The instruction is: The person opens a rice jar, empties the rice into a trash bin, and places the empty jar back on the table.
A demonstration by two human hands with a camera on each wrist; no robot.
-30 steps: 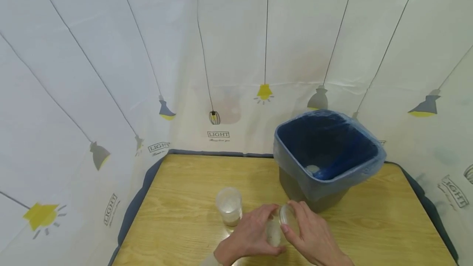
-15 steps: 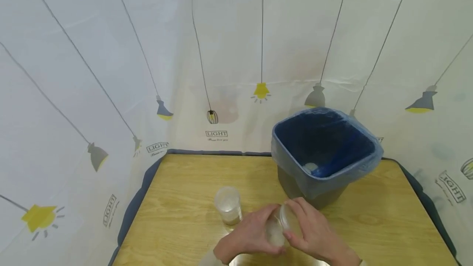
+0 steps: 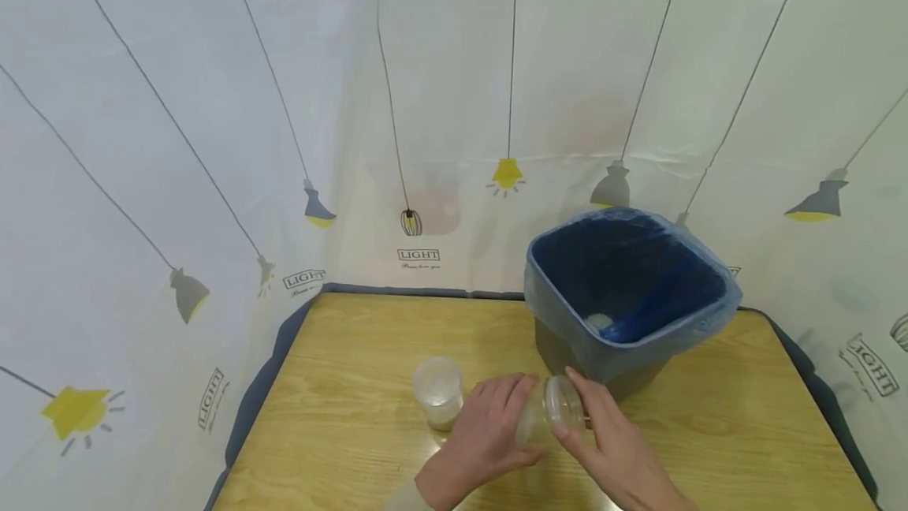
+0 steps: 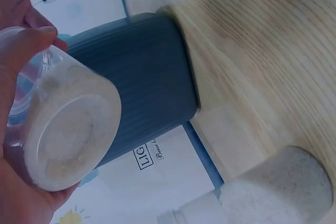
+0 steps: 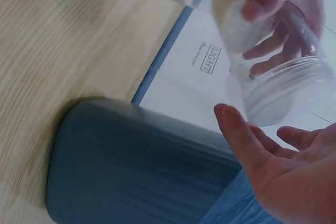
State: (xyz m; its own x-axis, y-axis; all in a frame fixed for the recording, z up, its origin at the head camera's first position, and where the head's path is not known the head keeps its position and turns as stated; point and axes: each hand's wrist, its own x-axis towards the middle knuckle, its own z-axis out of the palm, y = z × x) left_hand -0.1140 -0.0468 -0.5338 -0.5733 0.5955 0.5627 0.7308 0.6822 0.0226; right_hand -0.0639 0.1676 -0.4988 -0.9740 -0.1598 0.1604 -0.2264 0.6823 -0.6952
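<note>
My left hand (image 3: 489,432) grips a clear plastic jar (image 4: 73,129) around its side. The jar is tilted, its base toward the left and its clear screw lid (image 5: 294,87) toward the right, with pale, fine-grained contents settled at the base end. My right hand (image 3: 617,448) is around the lid end in the head view. In the right wrist view its fingers (image 5: 239,135) are spread and relaxed close below the lid. A second, similar jar (image 3: 438,393) with pale contents stands upright on the table, left of my left hand.
A dark bin (image 4: 142,72) with a blue bag liner (image 3: 638,341) over its rim stands behind my right hand. A small whitish thing (image 3: 599,322) lies inside it. The wooden table (image 3: 355,385) meets a curtain (image 3: 454,101) printed with lamps at the back and sides.
The jar has tipped and its lid end now faces more to the right. My right hand's fingers have opened wider around the lid. The second jar and bin stay put.
</note>
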